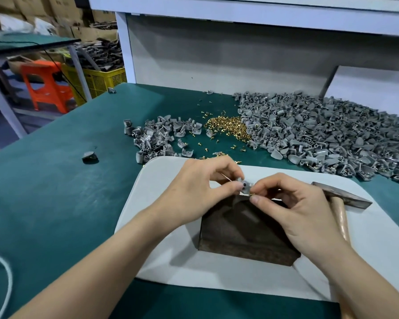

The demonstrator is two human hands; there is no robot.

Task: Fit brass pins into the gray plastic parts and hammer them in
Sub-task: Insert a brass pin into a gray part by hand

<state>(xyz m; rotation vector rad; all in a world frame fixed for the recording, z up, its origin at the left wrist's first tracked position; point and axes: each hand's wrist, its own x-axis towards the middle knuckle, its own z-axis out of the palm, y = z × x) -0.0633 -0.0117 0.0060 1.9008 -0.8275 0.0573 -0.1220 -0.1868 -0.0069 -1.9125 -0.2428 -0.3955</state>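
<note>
My left hand (pixel 198 189) pinches a small gray plastic part (pixel 245 186) above the far edge of a dark metal block (pixel 242 233). My right hand (pixel 293 203) pinches a brass pin (pixel 252 194) at the part's right side. A heap of loose brass pins (pixel 228 127) lies on the green table beyond. A large pile of gray parts (pixel 320 132) spreads to the right and a smaller pile of gray parts (pixel 161 137) lies to the left. A hammer (pixel 341 203) with a wooden handle rests to the right of the block.
The block sits on a white pad (pixel 166 249) on the green table (pixel 55 203). One stray gray part (pixel 89 156) lies at the left. A white cord (pixel 5 284) curls at the lower left. A white panel (pixel 217 54) stands behind the table.
</note>
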